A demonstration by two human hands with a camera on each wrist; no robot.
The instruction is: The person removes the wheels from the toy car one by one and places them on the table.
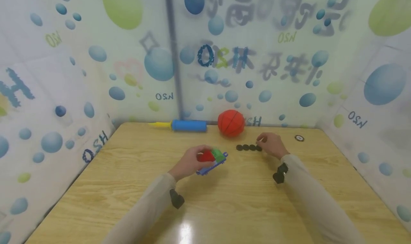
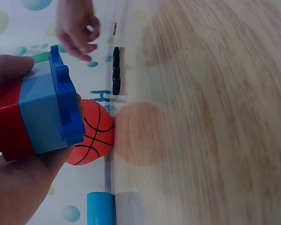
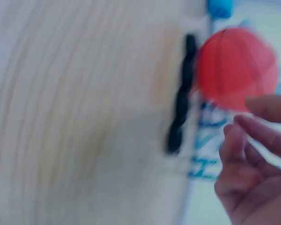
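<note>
My left hand [image 1: 191, 161] grips a toy train car of building blocks [image 1: 216, 156] above the table. The toy has a red block [image 2: 7, 122], a light blue block [image 2: 41, 112], a green block [image 1: 217, 154] and a dark blue base [image 2: 65, 101]. My fingers and thumb cover part of the red block. Farther right, my right hand [image 1: 272, 144] hovers by the right end of a row of several black discs [image 1: 246, 147]. Its fingers [image 3: 262, 131] are loosely bent, with nothing seen between them and the thumb.
Behind the discs sits a red ball with black basketball lines [image 1: 231, 123]. A blue pump with a yellow nozzle [image 1: 189, 125] lies along the back edge, left of the ball. At the back right is a black disc with a white centre [image 1: 299, 138]. Patterned walls enclose the wooden table [image 1: 244, 201].
</note>
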